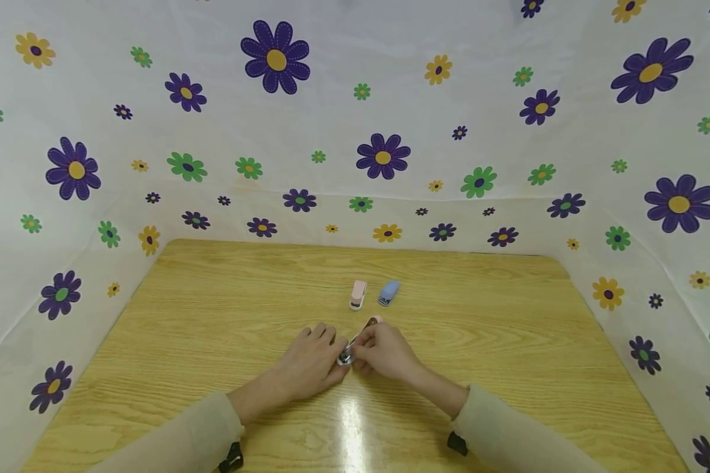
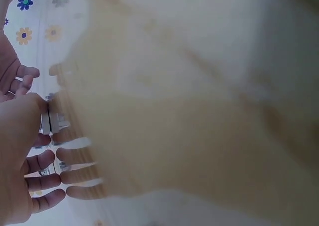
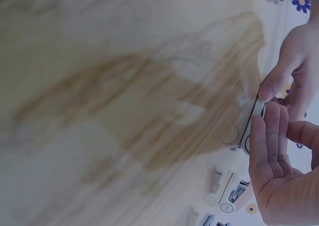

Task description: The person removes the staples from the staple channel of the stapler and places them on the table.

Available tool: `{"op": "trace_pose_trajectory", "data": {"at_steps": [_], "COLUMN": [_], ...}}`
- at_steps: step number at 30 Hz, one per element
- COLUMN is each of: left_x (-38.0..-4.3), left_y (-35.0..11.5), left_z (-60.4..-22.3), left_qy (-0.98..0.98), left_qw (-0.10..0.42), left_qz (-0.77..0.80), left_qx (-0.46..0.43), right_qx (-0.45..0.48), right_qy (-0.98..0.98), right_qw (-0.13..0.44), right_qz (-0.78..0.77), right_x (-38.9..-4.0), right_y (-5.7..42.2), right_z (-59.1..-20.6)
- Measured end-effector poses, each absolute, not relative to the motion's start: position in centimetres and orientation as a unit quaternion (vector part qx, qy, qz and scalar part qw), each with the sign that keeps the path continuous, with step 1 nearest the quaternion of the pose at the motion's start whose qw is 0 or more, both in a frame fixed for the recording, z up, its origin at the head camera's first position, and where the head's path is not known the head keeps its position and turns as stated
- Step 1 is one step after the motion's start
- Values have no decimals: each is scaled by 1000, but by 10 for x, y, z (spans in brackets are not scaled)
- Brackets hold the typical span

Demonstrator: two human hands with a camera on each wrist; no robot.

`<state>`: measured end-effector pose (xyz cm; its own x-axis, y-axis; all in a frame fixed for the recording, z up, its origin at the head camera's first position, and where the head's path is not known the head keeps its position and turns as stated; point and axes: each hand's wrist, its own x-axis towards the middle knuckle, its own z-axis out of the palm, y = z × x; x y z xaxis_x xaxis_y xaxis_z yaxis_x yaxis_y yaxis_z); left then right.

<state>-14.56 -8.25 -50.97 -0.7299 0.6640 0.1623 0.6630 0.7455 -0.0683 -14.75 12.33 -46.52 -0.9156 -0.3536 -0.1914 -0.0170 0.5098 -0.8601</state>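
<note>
A small pink and white stapler [image 1: 346, 357] lies slantwise on the table between the hands, its metal parts showing at the near end. The left hand [image 1: 312, 360] holds that near end between thumb and forefinger, its other fingers spread over the wood. Over the stapler's middle, the right hand [image 1: 384, 351] brings thumb and fingertips together against its side. Whether those fingertips pinch the stapler or a small piece at it is hidden. In the right wrist view, the right fingers [image 3: 271, 146] lie side by side along the stapler, thumb near them.
Beyond the hands lie a second pink stapler [image 1: 357, 295] and a blue stapler [image 1: 388, 293], side by side. The wooden table [image 1: 213, 295] is enclosed at the back and sides by a white flowered cloth [image 1: 331, 118].
</note>
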Motion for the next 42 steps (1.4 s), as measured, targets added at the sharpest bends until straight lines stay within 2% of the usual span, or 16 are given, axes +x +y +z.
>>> {"op": "trace_pose_trajectory", "data": {"at_steps": [13, 26, 42], "left_x": [-147, -156, -170], "left_y": [-93, -143, -184], "left_z": [-511, -516, -517], "left_qy": [-946, -952, -965], "left_qw": [82, 115, 107], "left_qz": [-17, -23, -41], "left_qx": [-313, -283, -238], "right_qx": [-69, -67, -71], "right_qy": [793, 790, 812], "right_qw": [234, 285, 281], "right_qz": [-559, -538, -507], "right_x": [-146, -153, -150], "right_y": [130, 90, 35], "right_z": [-462, -474, -476]}}
